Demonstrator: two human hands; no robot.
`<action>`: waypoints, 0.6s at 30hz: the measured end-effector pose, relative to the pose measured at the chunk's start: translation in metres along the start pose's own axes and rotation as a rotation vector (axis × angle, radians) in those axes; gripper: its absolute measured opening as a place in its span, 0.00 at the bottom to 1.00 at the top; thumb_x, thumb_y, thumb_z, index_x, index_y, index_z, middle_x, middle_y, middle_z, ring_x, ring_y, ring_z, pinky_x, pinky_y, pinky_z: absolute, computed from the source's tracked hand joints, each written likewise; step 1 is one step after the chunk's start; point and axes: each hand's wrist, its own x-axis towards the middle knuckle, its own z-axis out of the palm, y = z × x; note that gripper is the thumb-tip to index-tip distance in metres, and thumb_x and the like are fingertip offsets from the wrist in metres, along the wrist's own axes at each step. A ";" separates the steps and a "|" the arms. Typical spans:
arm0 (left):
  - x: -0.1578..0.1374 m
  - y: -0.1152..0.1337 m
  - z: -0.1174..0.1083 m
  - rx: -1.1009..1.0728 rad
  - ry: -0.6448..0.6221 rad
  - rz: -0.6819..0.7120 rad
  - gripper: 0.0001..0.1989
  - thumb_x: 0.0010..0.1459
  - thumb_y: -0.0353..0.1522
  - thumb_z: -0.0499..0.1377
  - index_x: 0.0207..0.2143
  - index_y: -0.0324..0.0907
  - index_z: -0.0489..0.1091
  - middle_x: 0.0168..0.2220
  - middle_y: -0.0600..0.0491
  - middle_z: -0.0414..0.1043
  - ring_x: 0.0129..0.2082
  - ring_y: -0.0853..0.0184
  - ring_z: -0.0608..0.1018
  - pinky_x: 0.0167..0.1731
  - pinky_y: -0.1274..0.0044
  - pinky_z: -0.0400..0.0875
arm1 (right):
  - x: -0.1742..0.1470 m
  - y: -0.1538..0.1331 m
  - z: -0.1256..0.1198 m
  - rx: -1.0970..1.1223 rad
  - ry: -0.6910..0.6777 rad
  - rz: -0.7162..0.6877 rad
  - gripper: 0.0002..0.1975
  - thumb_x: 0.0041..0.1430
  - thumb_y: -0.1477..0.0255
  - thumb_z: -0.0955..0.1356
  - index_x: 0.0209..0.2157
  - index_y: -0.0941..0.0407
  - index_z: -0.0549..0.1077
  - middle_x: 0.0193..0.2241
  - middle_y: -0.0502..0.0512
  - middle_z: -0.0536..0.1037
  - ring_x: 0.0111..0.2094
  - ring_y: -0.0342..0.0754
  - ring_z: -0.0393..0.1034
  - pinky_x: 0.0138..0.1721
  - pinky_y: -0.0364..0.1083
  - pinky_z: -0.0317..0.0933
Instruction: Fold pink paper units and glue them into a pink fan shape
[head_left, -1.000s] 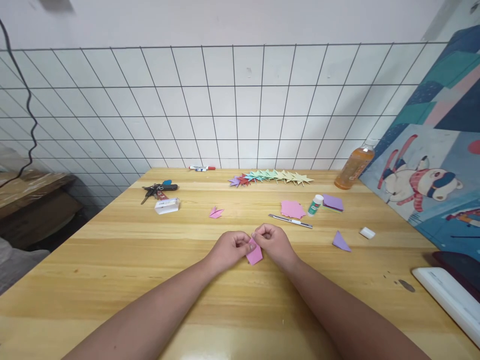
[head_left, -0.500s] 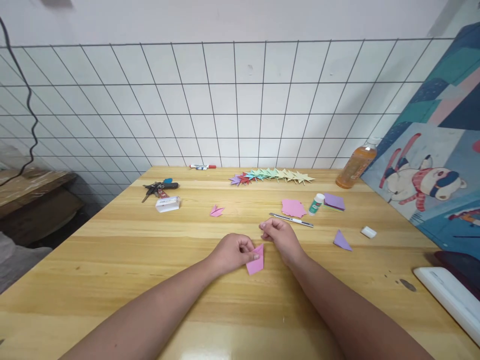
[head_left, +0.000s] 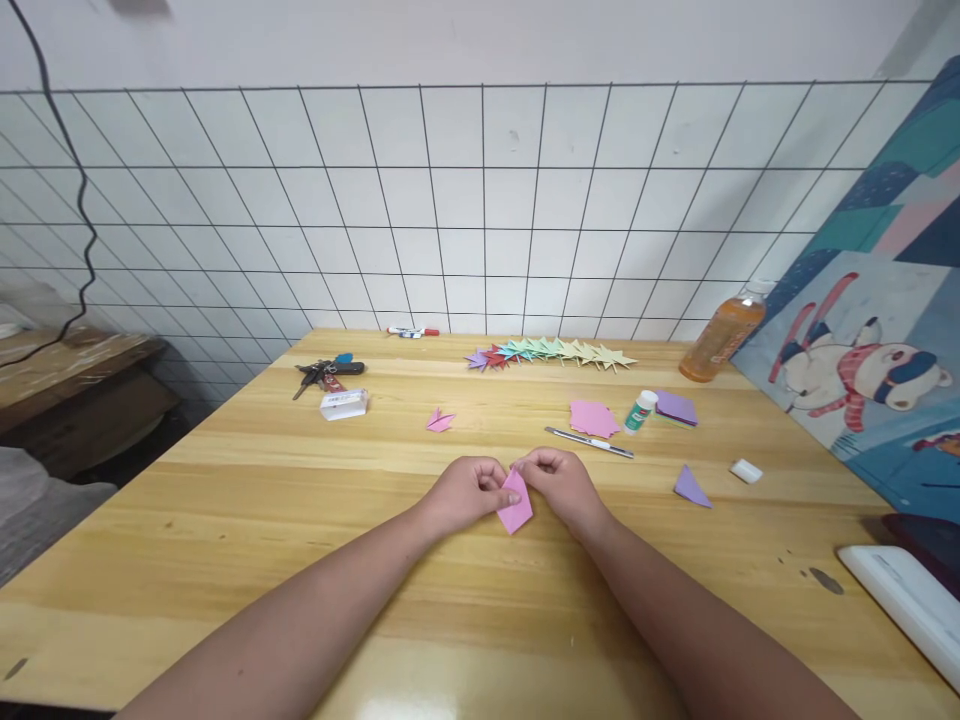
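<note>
A small folded pink paper (head_left: 515, 513) is held over the table between my hands. My left hand (head_left: 471, 492) pinches it from the left, thumb on its near face. At the paper's top corner, the fingertips of my right hand (head_left: 560, 485) are pressed together on its edge. Just beyond my hands lie a folded pink paper piece (head_left: 440, 420) and a utility knife (head_left: 589, 442). A stack of pink paper (head_left: 594, 418) rests behind the knife, beside a glue stick (head_left: 640, 411).
A row of coloured folded-paper stars (head_left: 551, 353) lies at the back. Keys (head_left: 328, 373), a small white box (head_left: 344, 404) and a marker (head_left: 412, 332) are on the left. Rightward are purple sheets (head_left: 676, 407), a purple triangle (head_left: 691, 487), an eraser (head_left: 746, 471) and a bottle (head_left: 724, 335).
My right hand has come in to the pink paper's top corner, where it was apart before. The paper has turned slightly in my left hand. The whole view has shifted a little.
</note>
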 end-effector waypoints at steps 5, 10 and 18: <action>-0.002 0.004 -0.002 0.023 -0.047 0.028 0.16 0.42 0.42 0.62 0.21 0.36 0.66 0.17 0.59 0.61 0.17 0.76 0.61 0.18 0.83 0.52 | 0.001 0.001 0.002 -0.018 0.026 0.000 0.11 0.45 0.65 0.67 0.18 0.58 0.69 0.19 0.49 0.72 0.23 0.42 0.64 0.26 0.41 0.58; -0.003 0.007 -0.007 0.045 -0.062 0.113 0.21 0.53 0.44 0.51 0.19 0.36 0.65 0.16 0.58 0.57 0.19 0.75 0.59 0.21 0.82 0.53 | 0.001 -0.001 0.001 0.037 0.013 0.026 0.11 0.45 0.64 0.67 0.20 0.59 0.70 0.22 0.51 0.73 0.24 0.43 0.65 0.27 0.41 0.59; -0.001 0.004 -0.004 0.088 -0.037 0.024 0.18 0.47 0.44 0.57 0.23 0.36 0.70 0.18 0.56 0.63 0.20 0.73 0.64 0.22 0.82 0.56 | 0.001 -0.002 0.001 0.011 0.023 0.015 0.13 0.46 0.63 0.67 0.19 0.58 0.70 0.20 0.51 0.72 0.23 0.43 0.65 0.25 0.41 0.59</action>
